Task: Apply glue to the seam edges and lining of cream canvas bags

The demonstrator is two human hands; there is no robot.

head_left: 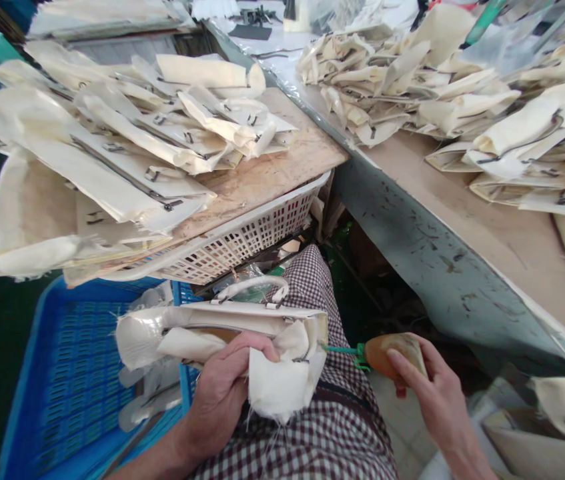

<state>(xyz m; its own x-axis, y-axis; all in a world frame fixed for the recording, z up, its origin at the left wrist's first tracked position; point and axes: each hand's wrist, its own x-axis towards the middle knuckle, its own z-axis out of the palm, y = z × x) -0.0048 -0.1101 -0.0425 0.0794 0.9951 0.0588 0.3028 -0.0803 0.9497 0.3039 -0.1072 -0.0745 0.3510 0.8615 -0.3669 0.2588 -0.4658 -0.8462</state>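
A cream handbag [247,313], with raw frayed edges, a zipper and a looped handle, lies across my lap. My left hand [227,380] grips it at the near side, thumb on top of a folded flap. In my right hand [425,380] is an orange-brown squeeze bottle [387,353] with a thin green nozzle. The nozzle points left, and its tip is at the bag's right edge; whether it touches cannot be told. The fingers under the bottle are partly hidden.
Unfinished cream bag pieces [112,147] are piled on a wooden board [272,160] over a white basket [242,240]. More pieces [412,87] lie heaped on the right table [442,200]. A blue crate [77,360] stands at left, and another cream bag [552,427] is low at right.
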